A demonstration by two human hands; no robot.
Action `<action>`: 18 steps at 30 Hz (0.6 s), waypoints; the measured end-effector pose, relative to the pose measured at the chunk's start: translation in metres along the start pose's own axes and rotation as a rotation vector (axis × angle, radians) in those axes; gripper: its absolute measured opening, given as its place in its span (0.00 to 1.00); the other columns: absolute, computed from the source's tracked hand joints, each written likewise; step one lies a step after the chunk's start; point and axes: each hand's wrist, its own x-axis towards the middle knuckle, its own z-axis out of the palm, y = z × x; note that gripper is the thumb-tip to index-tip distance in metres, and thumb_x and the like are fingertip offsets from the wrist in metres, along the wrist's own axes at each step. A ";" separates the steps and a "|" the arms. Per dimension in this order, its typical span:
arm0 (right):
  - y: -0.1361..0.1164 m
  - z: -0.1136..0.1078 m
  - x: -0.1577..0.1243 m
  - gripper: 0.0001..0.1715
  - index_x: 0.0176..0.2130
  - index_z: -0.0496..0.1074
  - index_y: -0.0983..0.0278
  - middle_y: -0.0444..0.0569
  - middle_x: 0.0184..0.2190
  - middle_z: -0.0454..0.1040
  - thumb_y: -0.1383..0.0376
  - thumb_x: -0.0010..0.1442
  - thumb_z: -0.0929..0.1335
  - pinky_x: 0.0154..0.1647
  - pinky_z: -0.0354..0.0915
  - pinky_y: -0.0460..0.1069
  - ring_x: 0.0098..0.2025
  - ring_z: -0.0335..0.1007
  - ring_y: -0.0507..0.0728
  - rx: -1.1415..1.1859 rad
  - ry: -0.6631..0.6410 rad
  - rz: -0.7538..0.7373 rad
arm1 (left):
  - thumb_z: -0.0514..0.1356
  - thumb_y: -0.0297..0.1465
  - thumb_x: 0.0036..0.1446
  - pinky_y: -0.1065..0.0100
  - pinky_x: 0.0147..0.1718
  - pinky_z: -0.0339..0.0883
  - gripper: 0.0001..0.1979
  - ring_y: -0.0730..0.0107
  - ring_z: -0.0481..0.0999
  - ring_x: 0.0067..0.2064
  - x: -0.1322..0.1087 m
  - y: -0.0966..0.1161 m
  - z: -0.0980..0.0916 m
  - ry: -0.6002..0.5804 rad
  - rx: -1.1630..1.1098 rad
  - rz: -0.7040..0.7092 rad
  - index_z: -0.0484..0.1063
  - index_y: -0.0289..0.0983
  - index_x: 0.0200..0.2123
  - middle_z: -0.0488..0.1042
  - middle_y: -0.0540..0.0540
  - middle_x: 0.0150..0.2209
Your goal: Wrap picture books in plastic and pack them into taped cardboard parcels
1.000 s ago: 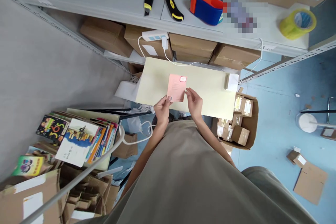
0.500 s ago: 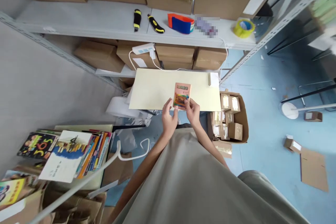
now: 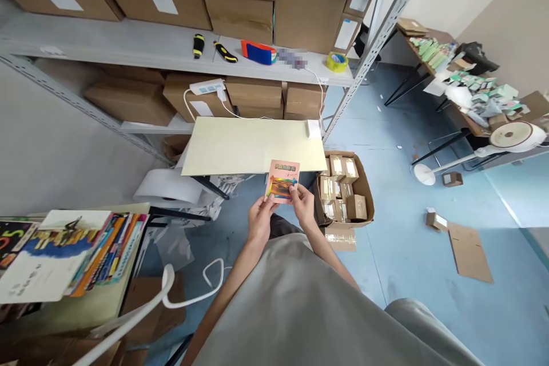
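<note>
A small pink booklet (image 3: 282,174) with a colourful picture on its cover is held up just in front of the near edge of the pale yellow table (image 3: 253,140). My left hand (image 3: 259,218) pinches its lower left corner, with the thumb at the front. On the lower right, my right hand (image 3: 303,206) grips it, thumb lying over the cover. The backs of the fingers behind the booklet are partly hidden. A small white block (image 3: 313,128) sits at the table's right end.
Shelves with cartons stand behind, holding cutters (image 3: 225,52) and yellow tape (image 3: 337,62). An open carton of small boxes (image 3: 363,183) is on the floor at right. Stacked books (image 3: 64,246) and a white curved tube (image 3: 165,286) are at left. A fan (image 3: 510,136) stands farther right.
The booklet has come off from above the table towards my body. My left hand's fingers have closed on its corner. The view has swung to the right.
</note>
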 end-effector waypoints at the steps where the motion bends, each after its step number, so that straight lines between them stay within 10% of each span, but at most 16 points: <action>1: -0.001 -0.001 -0.003 0.39 0.43 0.81 0.63 0.50 0.34 0.84 0.31 0.63 0.74 0.39 0.77 0.51 0.36 0.78 0.60 0.008 -0.003 0.010 | 0.86 0.53 0.41 0.59 0.52 0.81 0.32 0.61 0.86 0.46 -0.004 -0.001 0.001 0.017 -0.006 0.019 0.83 0.35 0.38 0.86 0.42 0.43; 7: -0.016 -0.008 -0.027 0.38 0.65 0.81 0.62 0.60 0.66 0.84 0.40 0.70 0.73 0.71 0.76 0.64 0.68 0.82 0.70 -0.201 0.138 -0.161 | 0.84 0.55 0.43 0.60 0.52 0.82 0.32 0.61 0.87 0.44 -0.017 -0.017 0.003 0.111 0.047 0.163 0.84 0.37 0.41 0.88 0.43 0.43; 18: -0.025 0.002 -0.032 0.31 0.50 0.81 0.62 0.54 0.45 0.90 0.39 0.69 0.74 0.53 0.85 0.57 0.44 0.90 0.63 0.109 0.048 -0.088 | 0.69 0.43 0.69 0.41 0.71 0.76 0.19 0.43 0.85 0.66 -0.026 0.006 0.006 -0.283 0.762 0.751 0.88 0.44 0.58 0.87 0.39 0.61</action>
